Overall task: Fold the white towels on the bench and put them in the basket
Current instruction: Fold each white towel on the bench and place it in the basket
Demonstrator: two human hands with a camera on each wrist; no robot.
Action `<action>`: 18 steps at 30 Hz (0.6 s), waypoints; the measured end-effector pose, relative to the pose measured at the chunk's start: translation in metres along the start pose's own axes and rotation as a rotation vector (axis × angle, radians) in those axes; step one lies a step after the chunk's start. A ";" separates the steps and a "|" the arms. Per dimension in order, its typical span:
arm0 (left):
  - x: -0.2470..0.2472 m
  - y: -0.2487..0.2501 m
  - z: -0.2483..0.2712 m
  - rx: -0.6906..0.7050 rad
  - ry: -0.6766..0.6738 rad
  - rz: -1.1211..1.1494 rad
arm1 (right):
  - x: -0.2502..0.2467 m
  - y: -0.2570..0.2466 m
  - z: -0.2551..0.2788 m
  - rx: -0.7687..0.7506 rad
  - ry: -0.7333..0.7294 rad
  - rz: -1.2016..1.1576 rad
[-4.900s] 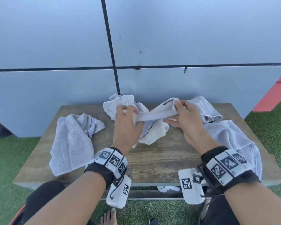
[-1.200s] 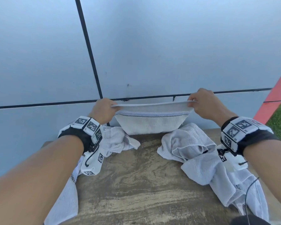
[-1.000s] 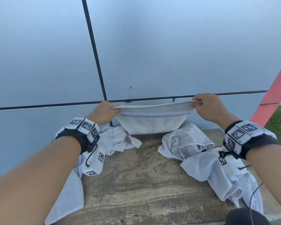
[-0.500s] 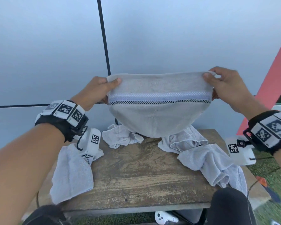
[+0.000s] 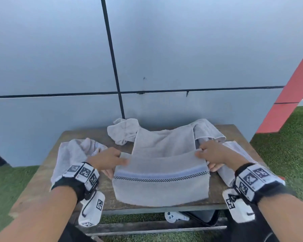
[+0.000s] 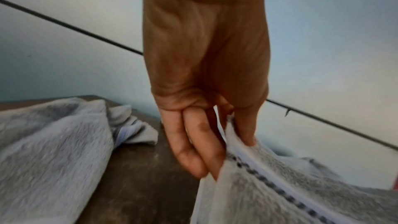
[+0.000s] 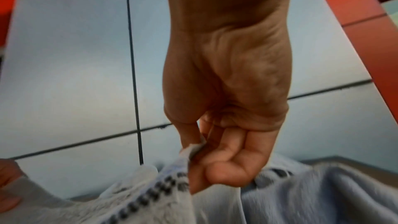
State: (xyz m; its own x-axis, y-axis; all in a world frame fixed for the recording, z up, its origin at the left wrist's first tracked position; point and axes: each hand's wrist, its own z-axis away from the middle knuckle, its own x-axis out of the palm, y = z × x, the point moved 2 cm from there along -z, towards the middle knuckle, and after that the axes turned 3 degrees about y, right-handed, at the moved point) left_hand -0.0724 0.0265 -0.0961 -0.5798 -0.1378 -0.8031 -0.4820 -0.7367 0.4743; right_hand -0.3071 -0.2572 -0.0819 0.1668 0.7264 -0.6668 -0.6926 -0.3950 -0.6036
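Note:
A white towel point(image 5: 162, 187) with a blue band and a checkered stripe lies on the wooden bench point(image 5: 105, 196), its near end doubled over towards me. My left hand point(image 5: 110, 162) pinches its left corner, thumb on top, and the same hand point(image 6: 206, 139) and towel point(image 6: 301, 188) show in the left wrist view. My right hand point(image 5: 212, 157) pinches the right corner. In the right wrist view the right hand point(image 7: 217, 156) holds that towel edge point(image 7: 150, 192). No basket is in view.
Other crumpled white towels lie at the bench's left point(image 5: 72, 159), at the back point(image 5: 123, 132) and on the right point(image 5: 238, 154). A grey panelled wall point(image 5: 164, 58) stands right behind the bench. Under it lie a white controller point(image 5: 173, 216) and a dark bag point(image 5: 205, 216). Grass surrounds the bench.
Both hands brought the stretched towel down from in front of the wall onto the bench and drew its top edge towards me, so the towel now lies doubled.

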 end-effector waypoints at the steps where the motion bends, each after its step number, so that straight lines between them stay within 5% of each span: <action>1: 0.003 0.000 -0.010 -0.008 0.052 -0.020 | 0.004 0.002 -0.012 0.022 0.012 -0.002; 10: -0.029 0.033 -0.117 0.163 0.476 0.107 | -0.040 -0.020 -0.119 -0.160 0.511 0.156; 14: -0.036 0.041 -0.178 0.157 0.571 0.104 | -0.056 -0.027 -0.175 -0.161 0.564 0.159; 18: -0.027 0.051 -0.223 0.188 0.516 -0.063 | -0.053 -0.020 -0.221 -0.170 0.521 0.228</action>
State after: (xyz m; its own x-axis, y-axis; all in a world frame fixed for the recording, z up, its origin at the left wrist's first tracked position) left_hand 0.0648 -0.1548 -0.1306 -0.1716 -0.4381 -0.8824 -0.6418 -0.6298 0.4375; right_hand -0.1470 -0.4122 -0.1313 0.3795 0.2576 -0.8886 -0.6366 -0.6243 -0.4528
